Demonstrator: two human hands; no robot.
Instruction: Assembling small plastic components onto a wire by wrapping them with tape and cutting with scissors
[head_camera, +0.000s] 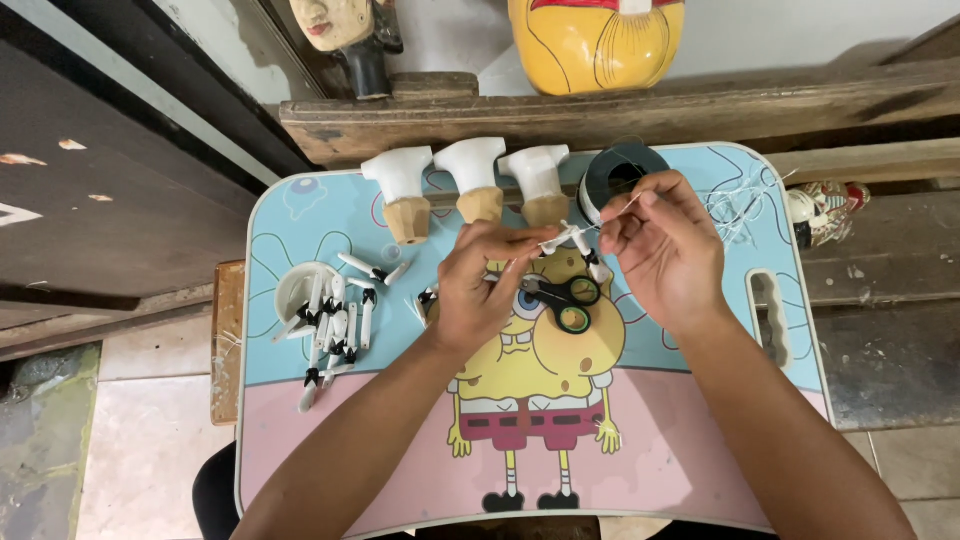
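Observation:
My left hand pinches a small white jointed piece with black bindings, held above the cartoon-printed lap table. My right hand pinches a thin white thread that runs toward that piece. Black-handled scissors lie on the table just under and between both hands. Three white-and-tan wooden torso shapes stand in a row just beyond my hands.
A white bowl and several white stick pieces with black ties lie at the table's left. A dark spool and loose thread sit at the back right. A wooden beam with a yellow mask crosses behind.

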